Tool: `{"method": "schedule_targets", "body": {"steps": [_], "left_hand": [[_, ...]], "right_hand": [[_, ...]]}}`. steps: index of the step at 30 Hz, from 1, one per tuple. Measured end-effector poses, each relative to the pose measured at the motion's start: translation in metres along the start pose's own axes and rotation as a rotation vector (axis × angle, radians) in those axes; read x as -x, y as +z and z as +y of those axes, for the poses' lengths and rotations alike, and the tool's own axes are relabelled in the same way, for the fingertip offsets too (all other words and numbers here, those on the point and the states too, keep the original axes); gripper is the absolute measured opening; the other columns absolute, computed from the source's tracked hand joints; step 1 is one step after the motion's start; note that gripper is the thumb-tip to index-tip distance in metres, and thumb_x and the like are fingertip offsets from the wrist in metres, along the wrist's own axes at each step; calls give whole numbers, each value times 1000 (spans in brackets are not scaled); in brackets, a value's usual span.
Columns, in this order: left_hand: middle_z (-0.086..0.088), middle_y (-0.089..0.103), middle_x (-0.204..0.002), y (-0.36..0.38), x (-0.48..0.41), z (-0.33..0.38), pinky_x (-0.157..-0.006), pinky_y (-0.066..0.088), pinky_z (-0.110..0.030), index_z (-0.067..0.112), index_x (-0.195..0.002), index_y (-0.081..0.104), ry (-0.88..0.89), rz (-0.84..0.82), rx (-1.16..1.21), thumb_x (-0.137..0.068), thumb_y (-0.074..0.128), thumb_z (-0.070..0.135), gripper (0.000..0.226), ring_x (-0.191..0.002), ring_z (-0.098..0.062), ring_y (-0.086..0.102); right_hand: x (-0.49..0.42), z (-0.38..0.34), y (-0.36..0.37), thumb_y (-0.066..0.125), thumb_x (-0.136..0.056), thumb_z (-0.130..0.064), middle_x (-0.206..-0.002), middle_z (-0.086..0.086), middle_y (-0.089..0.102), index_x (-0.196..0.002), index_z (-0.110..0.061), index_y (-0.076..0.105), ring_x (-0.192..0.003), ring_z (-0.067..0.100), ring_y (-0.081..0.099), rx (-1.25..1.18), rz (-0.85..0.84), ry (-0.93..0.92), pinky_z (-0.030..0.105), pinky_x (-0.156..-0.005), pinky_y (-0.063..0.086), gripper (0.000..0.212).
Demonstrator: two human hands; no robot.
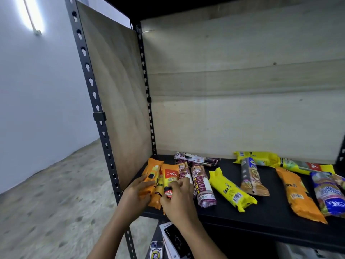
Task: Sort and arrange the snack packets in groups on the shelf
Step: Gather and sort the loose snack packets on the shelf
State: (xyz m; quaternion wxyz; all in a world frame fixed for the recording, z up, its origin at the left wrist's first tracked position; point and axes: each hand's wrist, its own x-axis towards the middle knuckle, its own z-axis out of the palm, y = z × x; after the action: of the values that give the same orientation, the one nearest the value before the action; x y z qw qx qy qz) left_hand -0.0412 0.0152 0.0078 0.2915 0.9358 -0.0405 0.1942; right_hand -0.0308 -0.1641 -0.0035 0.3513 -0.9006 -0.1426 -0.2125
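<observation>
Several orange packets (169,176) lie side by side at the left end of the black shelf (261,208). My left hand (136,195) grips the leftmost orange packet (152,170). My right hand (177,199) closes on the lower end of the orange packet with red lettering. Right of them lie two maroon packets (202,184), with a third maroon one (196,158) behind. Further right are a yellow packet (230,190), a dark blue and tan packet (252,177), another orange packet (296,194), a blue packet (328,195) and yellow packets (261,158) at the back.
A wooden side panel (115,94) and a black perforated post (93,94) bound the shelf on the left, and a wooden back panel (242,90) stands behind. A phone (155,248) and a white box (173,238) lie on the level below. Speckled floor (46,202) spreads to the left.
</observation>
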Motion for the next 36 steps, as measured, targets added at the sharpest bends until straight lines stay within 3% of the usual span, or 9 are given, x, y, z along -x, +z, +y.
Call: {"method": "schedule_targets", "body": {"steps": [8,14,19,27,32,36], "left_hand": [[9,41,-152,12,2,0,-109,41,-31,38,-121,65,-31,26,76,-84,67,12,45,-141,-15,36],[5,42,-149,17,4,2,-109,39,-31,39,-119,64,-7,47,117,-81,65,8,50,-142,-16,36],[6,43,-149,21,3,11,-110,29,-29,35,-117,67,-12,85,115,-77,58,22,43,-142,-15,33],[6,55,-139,29,-16,48,-99,38,-27,28,-116,70,80,151,52,-83,55,36,37,-127,-10,47],[7,60,-130,46,-29,76,-114,33,-50,31,-115,69,161,114,69,-88,59,34,29,-124,-10,48],[6,62,-121,68,-40,108,-101,44,-30,25,-114,70,250,84,115,-88,59,33,29,-118,-10,54]], "right_hand": [[-4,10,7,54,-90,-51,-121,-1,43,-122,-21,60,-118,17,37,36,-20,-22,26,-88,44,44],[-9,13,3,50,-92,-55,-123,-4,42,-124,-26,59,-120,14,36,34,-81,-7,26,-85,46,45],[-13,18,-4,50,-95,-44,-126,-4,45,-129,-23,58,-117,15,47,-20,-67,2,29,-83,51,40],[-19,37,-36,51,-97,-39,-135,-5,45,-131,-26,55,-120,15,50,-34,-4,5,31,-84,51,37],[-20,60,-77,51,-96,-37,-128,-5,50,-127,-24,59,-119,16,50,1,92,2,34,-83,50,35],[-21,85,-113,53,-95,-37,-121,-2,52,-122,-22,61,-115,18,52,42,154,44,37,-83,51,32]]}}
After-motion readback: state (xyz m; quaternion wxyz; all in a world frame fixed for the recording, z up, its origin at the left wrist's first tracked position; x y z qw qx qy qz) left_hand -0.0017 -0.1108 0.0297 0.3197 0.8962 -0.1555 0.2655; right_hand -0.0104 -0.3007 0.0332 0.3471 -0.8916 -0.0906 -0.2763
